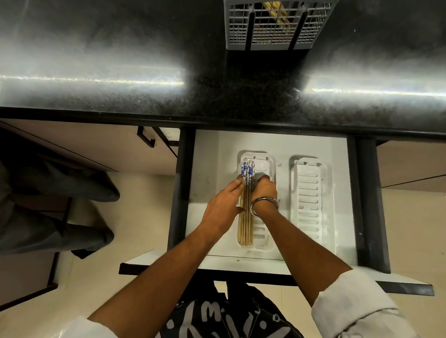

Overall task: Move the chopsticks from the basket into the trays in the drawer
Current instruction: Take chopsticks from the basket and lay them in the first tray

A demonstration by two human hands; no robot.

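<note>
Several wooden chopsticks (246,223) with blue-and-white patterned tops lie lengthwise in the left white slotted tray (264,244) inside the open drawer (209,162). My left hand (223,205) presses against their left side, fingers extended. My right hand (264,191), with a metal bangle on the wrist, rests on their right side with curled fingers. A second white tray (311,198) to the right holds nothing. On the dark counter stands a grey basket (276,38) with plain yellow chopsticks (270,6) in it.
The black glossy countertop (119,56) spans the top. The drawer's front panel (275,271) juts toward me. A closed cabinet door with a black handle (146,137) is at left, and another person's dark trouser legs (42,209) stand on the left floor.
</note>
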